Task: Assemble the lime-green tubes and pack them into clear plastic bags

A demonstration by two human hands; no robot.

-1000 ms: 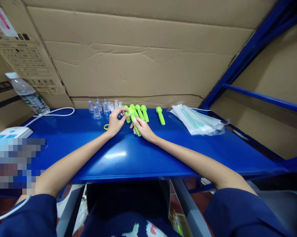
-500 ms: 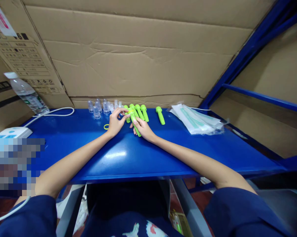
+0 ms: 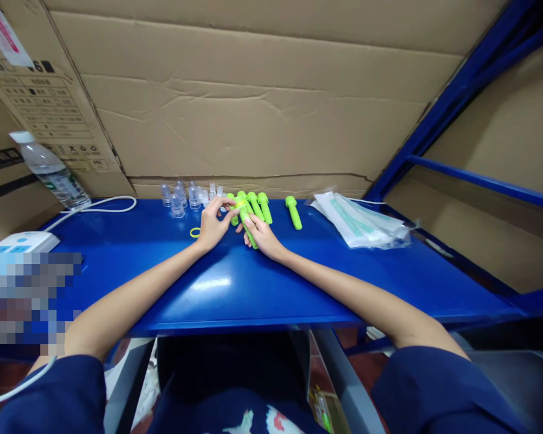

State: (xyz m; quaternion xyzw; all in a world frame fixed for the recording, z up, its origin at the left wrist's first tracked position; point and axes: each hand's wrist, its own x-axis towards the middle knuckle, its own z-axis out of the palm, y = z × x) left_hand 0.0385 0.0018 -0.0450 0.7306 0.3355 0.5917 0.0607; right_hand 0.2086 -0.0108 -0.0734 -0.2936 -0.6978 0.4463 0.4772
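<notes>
My right hand is closed round the handle of a bright green flashlight, held tilted just above the table with its head pointing away from me. A yellow ring sits around the flashlight's head. The thumb and fingers of my left hand pinch at this ring; their exact contact is partly hidden. Behind my hands several more green flashlights lie side by side. Another green flashlight lies apart to the right. A loose yellow ring rests left of my left hand.
Several clear plastic domed caps stand at the back left of the blue table. Flat plastic packets lie to the right. A water bottle, a white cable and a power strip are at the left. Cardboard walls the back.
Hardly anything differs. Both hands stay on the green flashlight, and the left fingers keep to the ring at its head. The view has shifted very slightly.
</notes>
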